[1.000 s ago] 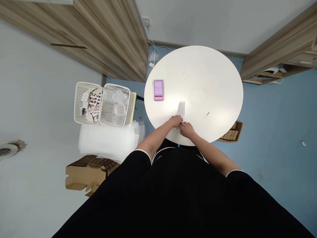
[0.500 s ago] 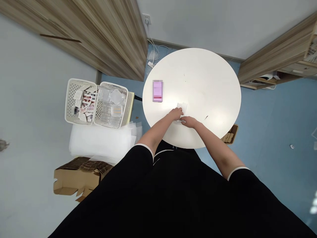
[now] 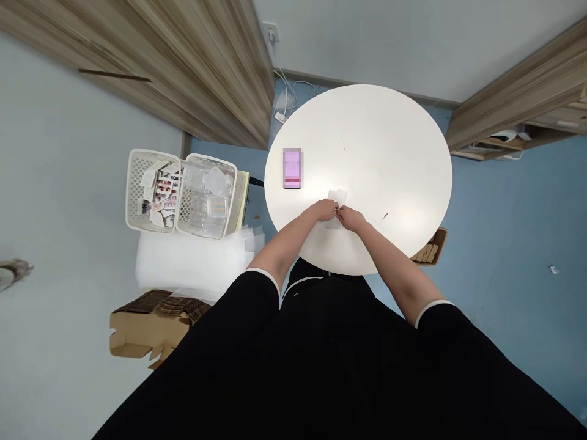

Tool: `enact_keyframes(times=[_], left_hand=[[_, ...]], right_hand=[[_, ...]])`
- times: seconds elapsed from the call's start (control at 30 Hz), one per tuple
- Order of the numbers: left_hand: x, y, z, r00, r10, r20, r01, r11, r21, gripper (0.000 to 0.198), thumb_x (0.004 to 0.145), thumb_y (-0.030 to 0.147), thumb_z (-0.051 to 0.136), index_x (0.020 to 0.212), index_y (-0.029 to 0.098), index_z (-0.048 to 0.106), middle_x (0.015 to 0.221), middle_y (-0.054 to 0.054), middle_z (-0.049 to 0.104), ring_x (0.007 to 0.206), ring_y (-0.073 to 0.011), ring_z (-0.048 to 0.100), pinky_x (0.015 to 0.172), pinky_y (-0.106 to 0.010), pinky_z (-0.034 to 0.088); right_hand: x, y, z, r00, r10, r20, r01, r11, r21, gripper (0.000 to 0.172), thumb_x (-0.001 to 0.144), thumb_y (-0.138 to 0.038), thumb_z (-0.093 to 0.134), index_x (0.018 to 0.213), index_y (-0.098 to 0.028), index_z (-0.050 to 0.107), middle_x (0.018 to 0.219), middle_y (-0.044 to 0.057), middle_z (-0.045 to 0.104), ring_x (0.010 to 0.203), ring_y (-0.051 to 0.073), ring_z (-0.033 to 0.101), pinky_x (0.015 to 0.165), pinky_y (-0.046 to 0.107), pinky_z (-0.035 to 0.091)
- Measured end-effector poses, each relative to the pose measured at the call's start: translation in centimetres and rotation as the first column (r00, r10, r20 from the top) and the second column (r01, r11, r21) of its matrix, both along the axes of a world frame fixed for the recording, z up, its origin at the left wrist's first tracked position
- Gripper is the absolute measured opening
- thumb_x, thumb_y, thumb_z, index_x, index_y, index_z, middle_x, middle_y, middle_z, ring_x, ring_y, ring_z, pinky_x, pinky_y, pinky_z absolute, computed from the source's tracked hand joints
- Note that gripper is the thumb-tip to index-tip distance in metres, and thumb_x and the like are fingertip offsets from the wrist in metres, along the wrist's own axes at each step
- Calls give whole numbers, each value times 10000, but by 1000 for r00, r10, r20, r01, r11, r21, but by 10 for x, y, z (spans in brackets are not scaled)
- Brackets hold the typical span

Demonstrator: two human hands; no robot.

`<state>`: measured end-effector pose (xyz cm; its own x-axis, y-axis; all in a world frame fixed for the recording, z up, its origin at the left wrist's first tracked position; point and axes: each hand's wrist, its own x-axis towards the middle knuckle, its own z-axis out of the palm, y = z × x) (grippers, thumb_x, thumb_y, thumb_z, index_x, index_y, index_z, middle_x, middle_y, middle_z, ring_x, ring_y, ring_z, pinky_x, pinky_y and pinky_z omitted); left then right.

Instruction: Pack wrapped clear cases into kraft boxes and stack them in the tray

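Note:
My left hand (image 3: 326, 209) and my right hand (image 3: 351, 218) meet over a small white sheet (image 3: 338, 196) lying on the round white table (image 3: 398, 140). Fingers of both hands are closed in a pinch at the sheet's middle, where a thin pale edge shows between the fingertips. A greyish, see-through part (image 3: 333, 223) reaches out below the hands, toward my body. Whether it belongs to the sheet or to a clear case under it, I cannot tell. To the left of the hands, a phone with a pink, blurred screen (image 3: 292, 168) lies flat.
Left of the table stand two white baskets, one with printed cards (image 3: 165, 189), the other with clear plastic cases (image 3: 202, 208). Nearer me are a stack of white translucent sheets (image 3: 188, 260) and folded cardboard boxes (image 3: 147, 333). A brown box (image 3: 430, 250) sits beyond the table's right edge.
My right hand has moved slightly up, and its fingertips now meet those of my left hand. The shiny clear edge between them earlier now lies flatter below the hands.

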<state>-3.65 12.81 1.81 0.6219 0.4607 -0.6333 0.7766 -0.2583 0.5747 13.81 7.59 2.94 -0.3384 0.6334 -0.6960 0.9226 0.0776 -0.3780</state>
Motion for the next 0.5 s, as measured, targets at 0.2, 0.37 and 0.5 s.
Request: enact_keyframes(times=[0.2, 0.37, 0.5], left_hand=[[-18, -35, -7, 998, 8, 70, -22, 980, 198, 379, 953, 173, 554, 1330, 192, 570, 1464, -137, 540, 1332, -275, 520, 1116, -413, 399], [-27, -68, -6, 996, -39, 86, 14, 962, 273, 464, 922, 242, 636, 1380, 209, 568, 1612, -144, 415, 1504, -321, 344, 1236, -491, 252], [-26, -76, -2, 997, -29, 67, 9, 960, 281, 615, 870, 212, 654, 1468, 213, 513, 1650, -146, 372, 1511, -337, 337, 1235, -494, 240]], right_hand=[[-8, -9, -12, 992, -65, 107, 43, 980, 193, 414, 1076, -328, 404, 1445, -307, 589, 1376, 119, 590, 1147, 271, 579, 788, 348, 509], [-7, -28, -11, 994, -18, 111, -11, 967, 255, 419, 1069, -261, 360, 1399, -252, 618, 1407, 131, 598, 1171, 287, 557, 860, 365, 487], [-1, -49, -3, 997, 35, 67, -53, 959, 279, 519, 1044, -301, 413, 1550, -204, 476, 1579, 135, 485, 1235, 313, 542, 998, 422, 459]])
